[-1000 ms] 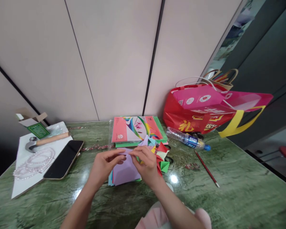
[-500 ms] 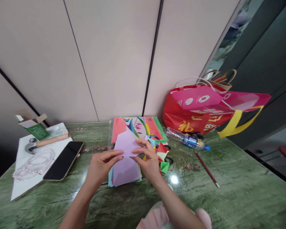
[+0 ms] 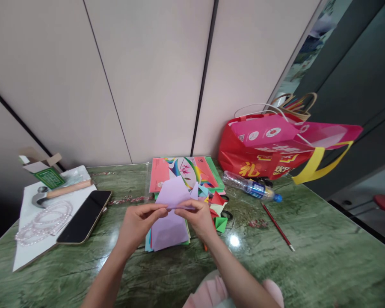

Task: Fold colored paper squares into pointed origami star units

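Note:
Between both hands is a folded sheet of purple paper (image 3: 173,191), raised over a stack of coloured paper (image 3: 169,233) whose top sheet is also purple. My left hand (image 3: 140,218) pinches the near left edge of the folded sheet with thumb and forefinger. On the near right edge, my right hand (image 3: 197,216) pinches it the same way, its fingertips close to the left ones. Small folded paper pieces (image 3: 218,207) in red, white and green lie just right of my right hand. Behind the sheet rests a red origami paper pack (image 3: 160,173).
At left, a white board (image 3: 22,256) carries a hammer (image 3: 70,188), beaded loops (image 3: 45,222) and a small green box (image 3: 49,176); a phone (image 3: 85,218) overlaps it. Rightward lie a plastic bottle (image 3: 252,187), a pencil (image 3: 277,226) and a red bag (image 3: 231,149) by the wall.
The far part of the purple sheet has tipped down and looks shorter. My right fingers have drawn in from being spread over the sheet to a pinch at its near edge.

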Tool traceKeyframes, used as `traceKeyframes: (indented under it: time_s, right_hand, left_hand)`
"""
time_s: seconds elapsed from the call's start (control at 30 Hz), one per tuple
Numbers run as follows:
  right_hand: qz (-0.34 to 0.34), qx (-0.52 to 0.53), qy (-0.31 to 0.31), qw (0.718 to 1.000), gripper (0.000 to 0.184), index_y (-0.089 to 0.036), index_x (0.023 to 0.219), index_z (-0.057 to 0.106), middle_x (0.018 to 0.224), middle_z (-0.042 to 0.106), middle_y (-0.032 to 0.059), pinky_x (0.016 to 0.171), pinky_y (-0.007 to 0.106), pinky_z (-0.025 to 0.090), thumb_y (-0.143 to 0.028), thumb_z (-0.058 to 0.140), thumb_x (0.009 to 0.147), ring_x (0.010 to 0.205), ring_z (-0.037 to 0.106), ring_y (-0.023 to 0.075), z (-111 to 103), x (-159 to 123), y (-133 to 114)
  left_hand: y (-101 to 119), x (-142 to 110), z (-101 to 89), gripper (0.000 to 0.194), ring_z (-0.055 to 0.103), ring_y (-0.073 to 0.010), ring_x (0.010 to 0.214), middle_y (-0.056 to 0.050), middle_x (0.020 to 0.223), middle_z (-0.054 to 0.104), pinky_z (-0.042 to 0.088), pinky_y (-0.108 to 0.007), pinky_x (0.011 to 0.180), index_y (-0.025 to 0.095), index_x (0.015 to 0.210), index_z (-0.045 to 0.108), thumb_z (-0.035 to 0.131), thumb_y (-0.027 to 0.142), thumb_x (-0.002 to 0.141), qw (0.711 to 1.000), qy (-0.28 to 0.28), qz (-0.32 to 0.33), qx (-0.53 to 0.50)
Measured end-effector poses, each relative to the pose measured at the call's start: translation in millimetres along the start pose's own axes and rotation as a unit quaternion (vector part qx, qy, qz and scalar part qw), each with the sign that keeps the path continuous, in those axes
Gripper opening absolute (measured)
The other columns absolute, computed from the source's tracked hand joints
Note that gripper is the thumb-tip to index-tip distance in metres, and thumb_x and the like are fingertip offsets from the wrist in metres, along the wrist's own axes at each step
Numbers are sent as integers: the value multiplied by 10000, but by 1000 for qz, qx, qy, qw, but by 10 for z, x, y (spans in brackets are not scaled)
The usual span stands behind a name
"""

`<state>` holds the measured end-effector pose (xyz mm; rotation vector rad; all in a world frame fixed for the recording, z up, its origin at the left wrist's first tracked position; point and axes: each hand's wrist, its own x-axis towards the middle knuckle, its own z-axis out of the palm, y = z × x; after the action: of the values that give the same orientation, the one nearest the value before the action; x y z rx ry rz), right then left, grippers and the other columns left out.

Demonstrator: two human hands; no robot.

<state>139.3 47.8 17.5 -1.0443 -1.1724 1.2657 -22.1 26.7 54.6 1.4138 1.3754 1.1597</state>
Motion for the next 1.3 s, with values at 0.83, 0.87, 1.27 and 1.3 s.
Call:
traceKeyframes:
  time_s: [0.83,0.87,1.27,1.3]
  right_hand:
    - [11,10,13,1000,207,-124,561,594,529,523,-24,510,204,342,-293,713,576,517,428,78,18,14,20]
    - [13,14,12,1000,203,-123,570,597,529,522,-24,509,205,340,-292,709,582,517,429,78,21,15,23]
    - [30,81,20,996,207,-141,638,590,533,525,-32,497,211,344,-289,719,572,503,439,83,36,30,81]
    - [32,85,21,996,215,-140,642,586,543,532,-30,497,211,346,-287,723,567,507,443,82,37,30,78]
  left_hand:
    - [-84,20,117,255,677,-230,765,-44,779,730,532,-344,796,138,848,694,717,250,620,975,28,-63,-210]
    - [-93,20,125,253,676,-226,768,-42,781,730,532,-340,800,139,851,694,715,247,622,974,27,-61,-215]
    - [-106,4,200,250,677,-225,764,-45,770,731,522,-359,831,148,856,701,718,235,623,966,41,-66,-248]
    - [-107,5,204,260,677,-227,763,-48,770,730,521,-361,833,147,859,702,723,237,616,965,41,-68,-250]
